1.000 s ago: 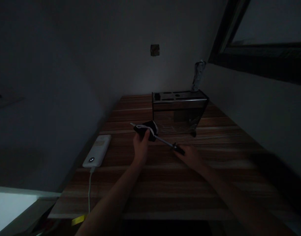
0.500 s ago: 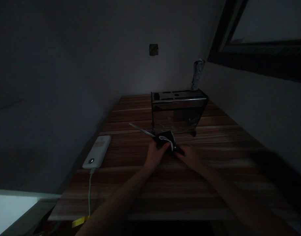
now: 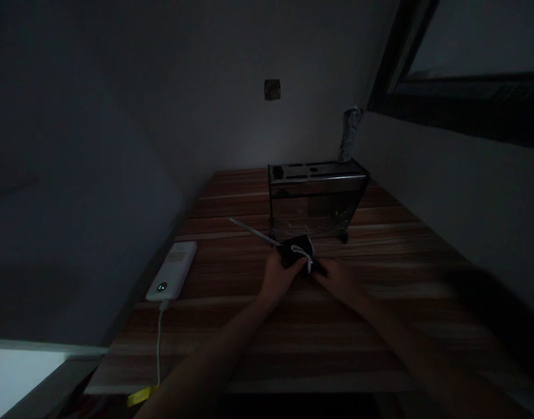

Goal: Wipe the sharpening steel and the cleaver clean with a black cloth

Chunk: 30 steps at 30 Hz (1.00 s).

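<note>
A knife lies slantwise across my two hands, its pale narrow blade pointing to the upper left. My right hand is closed round its black handle. A black cloth with a white edge is wrapped about the blade near the handle. My left hand pinches this cloth against the blade, thumb on top. Part of the blade is hidden under the cloth. Just behind the hands stands a clear-sided knife stand with a dark slotted top.
A white power bank with a white cable lies on the left of the wood-striped table. A wrapped object rises at the stand's back right corner. Walls close in the table behind and at both sides. The light is dim.
My left hand and the cloth have slid a little to the right along the blade, towards the handle. My right hand has hardly moved.
</note>
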Available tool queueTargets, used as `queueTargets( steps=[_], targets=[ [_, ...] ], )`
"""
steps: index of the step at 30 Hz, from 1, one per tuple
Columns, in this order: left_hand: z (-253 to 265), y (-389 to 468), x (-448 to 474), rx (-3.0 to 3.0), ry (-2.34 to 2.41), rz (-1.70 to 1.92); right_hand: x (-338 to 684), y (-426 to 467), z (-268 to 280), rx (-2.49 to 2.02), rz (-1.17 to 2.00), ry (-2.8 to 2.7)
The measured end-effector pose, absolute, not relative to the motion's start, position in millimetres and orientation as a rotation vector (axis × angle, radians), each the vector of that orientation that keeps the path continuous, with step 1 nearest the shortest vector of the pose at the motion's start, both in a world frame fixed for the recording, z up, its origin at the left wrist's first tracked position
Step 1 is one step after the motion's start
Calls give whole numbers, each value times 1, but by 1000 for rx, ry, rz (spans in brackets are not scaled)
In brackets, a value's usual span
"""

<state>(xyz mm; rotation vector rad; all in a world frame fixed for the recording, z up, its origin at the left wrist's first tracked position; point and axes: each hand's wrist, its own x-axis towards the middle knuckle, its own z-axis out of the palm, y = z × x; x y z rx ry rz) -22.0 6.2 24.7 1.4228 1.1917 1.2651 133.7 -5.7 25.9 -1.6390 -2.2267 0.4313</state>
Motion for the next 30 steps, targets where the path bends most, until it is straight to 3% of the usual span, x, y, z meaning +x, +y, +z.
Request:
queueTargets(
  steps=[17, 30],
  targets=[
    [31, 12, -31, 1323, 1218, 1350, 134, -7, 29, -1617, 458, -2138],
    [36, 41, -69, 1185, 1209, 1644, 134, -6, 25, -1601, 430, -2127]
  ],
)
